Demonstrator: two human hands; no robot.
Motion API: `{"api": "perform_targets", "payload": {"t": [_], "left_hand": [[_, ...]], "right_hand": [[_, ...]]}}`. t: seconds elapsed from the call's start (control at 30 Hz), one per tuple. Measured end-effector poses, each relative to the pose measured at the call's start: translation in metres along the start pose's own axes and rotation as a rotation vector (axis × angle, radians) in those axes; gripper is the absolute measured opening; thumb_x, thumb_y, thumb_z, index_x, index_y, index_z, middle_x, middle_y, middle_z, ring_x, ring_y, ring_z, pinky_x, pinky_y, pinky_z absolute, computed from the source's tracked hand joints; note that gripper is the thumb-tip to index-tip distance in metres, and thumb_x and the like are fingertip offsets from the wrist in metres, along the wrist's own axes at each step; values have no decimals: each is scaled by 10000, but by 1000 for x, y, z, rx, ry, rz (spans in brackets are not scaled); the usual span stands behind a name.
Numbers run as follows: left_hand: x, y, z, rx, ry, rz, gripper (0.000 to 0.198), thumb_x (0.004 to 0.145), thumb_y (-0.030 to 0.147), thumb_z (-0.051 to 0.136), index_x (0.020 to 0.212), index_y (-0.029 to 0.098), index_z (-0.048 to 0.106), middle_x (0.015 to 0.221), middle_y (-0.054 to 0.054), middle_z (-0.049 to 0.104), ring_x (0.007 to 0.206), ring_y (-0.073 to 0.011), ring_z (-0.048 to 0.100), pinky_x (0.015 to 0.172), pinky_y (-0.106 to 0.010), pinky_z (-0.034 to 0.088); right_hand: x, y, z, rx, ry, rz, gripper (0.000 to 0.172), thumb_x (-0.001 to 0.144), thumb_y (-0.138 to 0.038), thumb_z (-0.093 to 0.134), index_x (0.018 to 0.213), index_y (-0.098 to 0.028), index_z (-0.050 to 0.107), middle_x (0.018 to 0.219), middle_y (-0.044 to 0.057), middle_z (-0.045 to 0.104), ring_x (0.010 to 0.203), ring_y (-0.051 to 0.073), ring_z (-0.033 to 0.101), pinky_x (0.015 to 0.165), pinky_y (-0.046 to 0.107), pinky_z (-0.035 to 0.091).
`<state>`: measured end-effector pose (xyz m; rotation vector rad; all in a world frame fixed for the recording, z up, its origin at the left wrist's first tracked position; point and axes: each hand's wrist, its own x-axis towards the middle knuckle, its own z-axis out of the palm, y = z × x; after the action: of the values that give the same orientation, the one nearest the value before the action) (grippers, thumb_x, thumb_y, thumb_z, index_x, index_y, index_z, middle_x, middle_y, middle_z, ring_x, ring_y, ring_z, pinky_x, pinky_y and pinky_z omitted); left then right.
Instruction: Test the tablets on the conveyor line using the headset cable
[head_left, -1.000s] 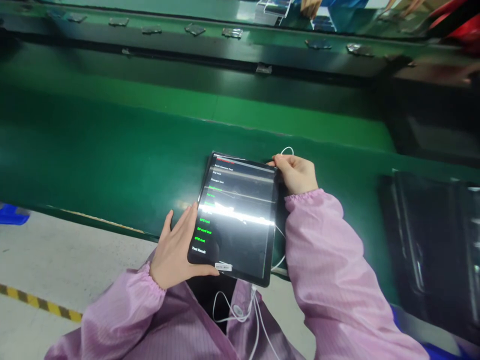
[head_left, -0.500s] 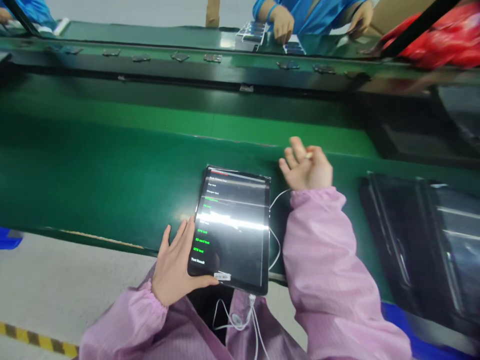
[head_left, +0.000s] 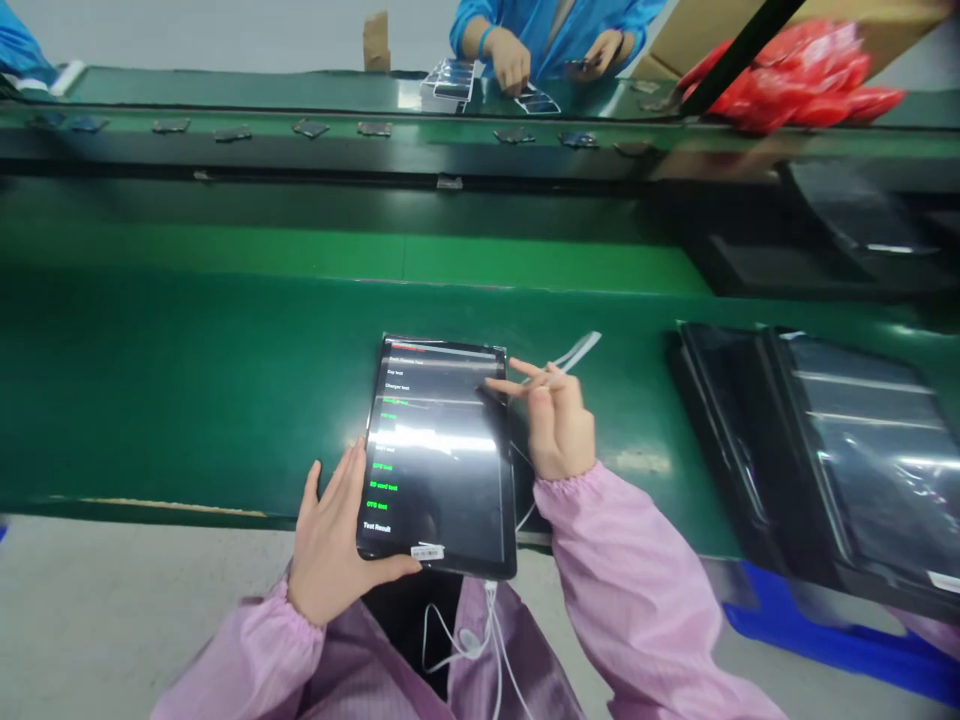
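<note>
A black tablet (head_left: 442, 480) lies at the bench's near edge, its lower end jutting over. Its lit screen lists tests in green, white and red text. My left hand (head_left: 330, 540) grips its lower left corner, thumb over the bottom border near a small white label (head_left: 427, 552), fingers along the left side. My right hand (head_left: 559, 420) is at the upper right edge, two fingers stretched toward the screen and the others curled round a white cable (head_left: 581, 350), whose blurred end sticks out. Whether a fingertip touches the glass I cannot tell. White cords (head_left: 495, 640) hang from the tablet's bottom.
Several black tablets (head_left: 862, 440) lie stacked on the right of the green bench (head_left: 187, 390). Across a belt carrying small parts (head_left: 373, 129), a person's hands (head_left: 506, 62) in blue sleeves handle flat pieces. A red plastic bag (head_left: 802, 80) sits at the back right.
My right hand has swung left and down from beside the tablet to its upper right edge, now palm down. My left hand keeps its hold. The whole view has shifted to the right.
</note>
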<state>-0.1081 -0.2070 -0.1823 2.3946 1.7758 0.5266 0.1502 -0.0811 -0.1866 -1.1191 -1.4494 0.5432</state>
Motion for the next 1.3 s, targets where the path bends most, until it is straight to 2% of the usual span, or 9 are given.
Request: {"api": "perform_targets", "payload": {"t": [0.1, 0.17, 0.33, 0.5, 0.7, 0.8, 0.97, 1.1, 1.3], "left_hand": [[1, 1, -2, -1, -13, -14, 1405, 579, 653, 825, 1570, 188, -55, 1545, -254, 356, 1391, -418, 420, 1126, -681, 265], [2, 2, -4, -4, -17, -25, 1459, 523, 621, 867, 1571, 189, -52, 1552, -268, 331, 1403, -425, 398, 1133, -685, 252], [4, 2, -5, -23, -7, -25, 1469, 493, 565, 899, 1573, 215, -33, 1536, -255, 370, 1376, -426, 438, 1126, -695, 253], [5, 0, -5, -58, 25, 4, 1422, 504, 529, 909, 1572, 213, 25, 1482, -254, 453, 1277, -416, 554, 1125, -700, 246], [6, 3, -11, -89, -31, -36, 1412, 515, 487, 914, 1567, 248, 3, 1506, -245, 426, 1312, -418, 519, 1128, -712, 223], [5, 3, -15, -143, -79, -37, 1320, 583, 489, 877, 1564, 269, 22, 1543, -223, 381, 1377, -417, 441, 1147, -714, 172], [15, -1, -16, -224, -55, -61, 1064, 837, 506, 677, 1561, 265, -65, 1570, -216, 335, 1450, -369, 342, 1171, -682, 157], [27, 0, -13, -295, -43, -23, 966, 905, 601, 541, 1560, 274, -89, 1594, -221, 279, 1464, -372, 308, 1172, -706, 110], [19, 6, -14, -465, -19, -136, 814, 950, 515, 517, 1573, 310, 36, 1608, -152, 286, 1462, -358, 317, 1154, -608, 329]], "right_hand": [[-10, 4, -1, 177, 296, 132, 290, 966, -542, 430, 875, -266, 436, 860, 25, 738, 1038, 259, 704, 1030, 502, 436], [-17, 7, -1, 227, 354, 246, 326, 946, -576, 459, 869, -260, 432, 815, 26, 747, 1033, 262, 707, 1027, 491, 433], [-22, 9, 0, 265, 303, 399, 399, 905, -653, 486, 854, -259, 441, 784, 37, 769, 1155, 257, 652, 1106, 498, 341], [-20, 9, -1, 347, 256, 472, 465, 826, -704, 567, 788, -257, 445, 789, 50, 769, 1041, 278, 704, 1033, 468, 432], [-24, 16, -2, 433, 321, 417, 411, 828, -638, 627, 807, -255, 478, 802, 8, 753, 1014, 267, 716, 1063, 458, 427], [-26, 21, -8, 480, 434, 388, 374, 825, -595, 649, 816, -264, 475, 721, -37, 732, 854, 248, 749, 1030, 455, 457], [-28, 26, -21, 532, 448, 462, 286, 827, -514, 637, 842, -267, 494, 643, -11, 728, 767, 249, 751, 929, 425, 518], [-29, 30, -25, 549, 468, 485, 208, 821, -437, 638, 837, -266, 520, 613, -31, 712, 734, 226, 748, 907, 394, 534], [-30, 38, -25, 582, 493, 488, 135, 846, -365, 575, 841, -235, 538, 639, 1, 725, 716, 223, 745, 878, 404, 539]]}}
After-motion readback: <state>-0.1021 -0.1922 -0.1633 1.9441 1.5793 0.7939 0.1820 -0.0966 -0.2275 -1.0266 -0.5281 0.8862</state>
